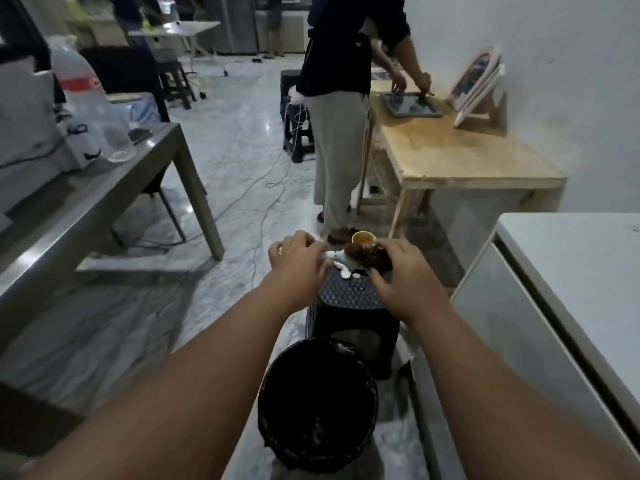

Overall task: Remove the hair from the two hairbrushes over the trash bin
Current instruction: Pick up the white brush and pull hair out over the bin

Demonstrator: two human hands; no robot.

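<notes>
Both my arms reach out over a black stool. My left hand is closed around the white handle of a hairbrush. The brush head is covered in a brown clump of hair, and the fingers of my right hand pinch that clump from the right. A round tan cup-like end shows just behind the hair; I cannot tell what it belongs to. Small white pieces lie on the stool top. The black lined trash bin stands on the floor nearer to me, below my forearms.
A person in a dark top stands ahead at a wooden table with picture frames. A grey table with bags and a bottle is on the left. A white cabinet is on the right. Cables trail across the marble floor.
</notes>
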